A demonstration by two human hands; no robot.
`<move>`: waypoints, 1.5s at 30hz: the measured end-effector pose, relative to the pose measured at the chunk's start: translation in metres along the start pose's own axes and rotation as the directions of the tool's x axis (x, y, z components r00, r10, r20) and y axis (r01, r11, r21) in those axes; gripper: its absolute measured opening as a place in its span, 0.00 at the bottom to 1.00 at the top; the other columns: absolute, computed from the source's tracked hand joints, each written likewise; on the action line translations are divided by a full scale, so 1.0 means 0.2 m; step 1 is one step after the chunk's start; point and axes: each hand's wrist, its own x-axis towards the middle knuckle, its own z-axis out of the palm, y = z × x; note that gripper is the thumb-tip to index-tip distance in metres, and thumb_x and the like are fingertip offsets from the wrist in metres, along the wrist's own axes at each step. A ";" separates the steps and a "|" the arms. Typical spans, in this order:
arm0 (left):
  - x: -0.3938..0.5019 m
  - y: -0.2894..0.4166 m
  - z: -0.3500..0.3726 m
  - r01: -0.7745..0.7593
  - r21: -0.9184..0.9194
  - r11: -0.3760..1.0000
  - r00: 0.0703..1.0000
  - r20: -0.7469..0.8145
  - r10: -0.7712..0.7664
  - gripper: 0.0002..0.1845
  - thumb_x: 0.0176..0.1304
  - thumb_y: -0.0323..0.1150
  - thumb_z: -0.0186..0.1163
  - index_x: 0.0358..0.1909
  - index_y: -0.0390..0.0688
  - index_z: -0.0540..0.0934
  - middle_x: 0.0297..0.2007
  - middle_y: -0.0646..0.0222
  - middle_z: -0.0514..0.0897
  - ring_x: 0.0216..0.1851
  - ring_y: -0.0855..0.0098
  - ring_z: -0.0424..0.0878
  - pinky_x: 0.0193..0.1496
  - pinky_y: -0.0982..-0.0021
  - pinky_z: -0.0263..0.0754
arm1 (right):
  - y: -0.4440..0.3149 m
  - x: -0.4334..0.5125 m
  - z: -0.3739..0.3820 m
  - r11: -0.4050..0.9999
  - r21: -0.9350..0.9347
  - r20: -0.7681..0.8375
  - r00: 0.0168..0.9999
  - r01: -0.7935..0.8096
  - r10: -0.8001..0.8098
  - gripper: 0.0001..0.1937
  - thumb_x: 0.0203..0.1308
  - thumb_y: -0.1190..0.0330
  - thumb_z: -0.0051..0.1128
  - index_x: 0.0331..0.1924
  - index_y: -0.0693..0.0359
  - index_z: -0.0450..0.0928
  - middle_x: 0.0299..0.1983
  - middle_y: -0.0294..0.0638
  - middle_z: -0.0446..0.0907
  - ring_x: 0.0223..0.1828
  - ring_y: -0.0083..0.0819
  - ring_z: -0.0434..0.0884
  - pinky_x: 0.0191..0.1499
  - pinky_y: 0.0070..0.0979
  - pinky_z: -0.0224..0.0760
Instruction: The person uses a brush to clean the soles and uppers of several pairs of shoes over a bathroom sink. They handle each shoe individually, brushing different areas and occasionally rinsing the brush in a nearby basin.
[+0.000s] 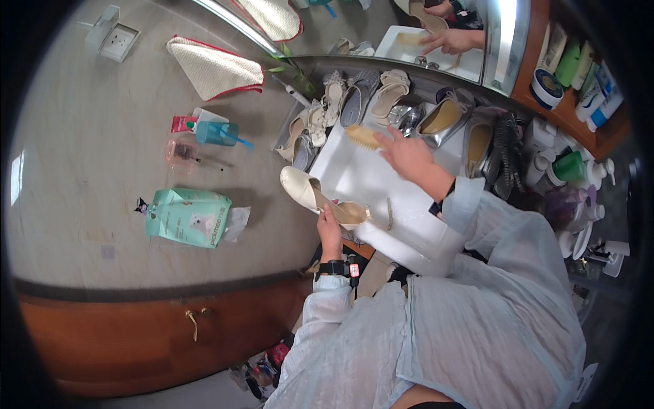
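Note:
In my left hand [329, 232] is a cream satin-like shoe [299, 186], held by its middle over the left rim of a white sink [409, 237]. Its toe points up and to the left, and an ankle strap [390, 213] hangs from its heel end into the basin. My right hand [410, 157] grips one end of a yellowish scrub brush [363, 138] above the far part of the basin, apart from the shoe. Slight blur softens that hand and the brush. A chrome faucet [406, 118] stands just behind my right hand.
Several shoes line the sink's back, including a grey flat [359, 99] and a silver shoe [440, 120]. A mint-green wipes pack [189, 217] and a blue cup [214, 133] occupy the left counter. Pump bottles [568, 166] crowd the right. A mirror [352, 30] rises behind.

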 end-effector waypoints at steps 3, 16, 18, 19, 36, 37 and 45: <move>0.00 -0.04 -0.04 -0.002 0.152 0.988 0.999 -0.036 0.008 0.25 0.71 0.49 0.46 0.46 0.34 0.78 0.39 0.62 0.81 0.42 0.72 0.76 0.49 0.71 0.69 | -0.04 -0.16 0.12 0.993 0.091 0.178 0.980 0.076 -0.091 0.23 0.59 0.69 0.46 0.59 0.42 0.70 0.47 0.48 0.77 0.34 0.43 0.82 0.33 0.39 0.74; 0.01 -0.04 -0.03 0.063 0.319 0.946 0.997 -0.060 -0.047 0.23 0.68 0.47 0.53 0.44 0.32 0.79 0.37 0.63 0.82 0.39 0.74 0.75 0.46 0.72 0.69 | -0.21 -0.53 0.18 0.924 0.381 0.504 0.829 0.037 -0.241 0.21 0.61 0.67 0.46 0.59 0.38 0.69 0.32 0.47 0.77 0.33 0.45 0.80 0.36 0.39 0.73; 0.01 -0.03 -0.02 0.013 0.370 0.929 1.000 0.003 -0.015 0.22 0.67 0.45 0.54 0.44 0.31 0.79 0.36 0.63 0.82 0.37 0.75 0.75 0.44 0.72 0.69 | -0.26 -0.51 0.20 0.958 0.279 0.498 0.842 0.072 -0.208 0.21 0.62 0.67 0.43 0.59 0.38 0.69 0.32 0.47 0.77 0.33 0.44 0.81 0.36 0.38 0.73; 0.00 -0.03 -0.02 -0.010 0.402 0.915 0.999 0.034 -0.004 0.22 0.67 0.44 0.55 0.43 0.31 0.79 0.35 0.63 0.82 0.36 0.75 0.75 0.44 0.72 0.70 | -0.28 -0.51 0.21 0.968 0.228 0.494 0.845 0.101 -0.204 0.21 0.63 0.67 0.42 0.59 0.38 0.69 0.32 0.47 0.77 0.33 0.43 0.81 0.36 0.37 0.73; 0.04 -0.04 -0.01 0.020 0.406 0.913 0.992 -0.118 0.031 0.25 0.64 0.47 0.56 0.41 0.28 0.79 0.31 0.51 0.83 0.33 0.62 0.80 0.41 0.66 0.72 | -0.31 -0.49 0.21 0.552 0.605 0.675 0.738 -0.574 0.027 0.16 0.64 0.65 0.43 0.55 0.46 0.72 0.31 0.47 0.81 0.29 0.41 0.81 0.34 0.35 0.75; 0.04 -0.03 -0.01 -0.006 0.414 0.910 0.993 -0.102 0.052 0.25 0.64 0.47 0.56 0.41 0.28 0.79 0.31 0.51 0.83 0.33 0.62 0.80 0.41 0.66 0.72 | -0.34 -0.50 0.21 0.727 0.535 0.601 0.798 -0.430 0.029 0.16 0.64 0.65 0.42 0.55 0.46 0.72 0.31 0.48 0.81 0.30 0.42 0.82 0.34 0.36 0.75; 0.04 0.02 0.03 -0.033 0.529 0.848 0.997 -0.036 0.062 0.27 0.61 0.50 0.58 0.40 0.29 0.80 0.28 0.51 0.83 0.31 0.59 0.82 0.38 0.64 0.73 | -0.36 -0.55 0.34 0.985 0.139 0.417 0.896 0.101 -0.151 0.23 0.59 0.70 0.43 0.61 0.43 0.66 0.29 0.47 0.78 0.28 0.42 0.82 0.27 0.37 0.75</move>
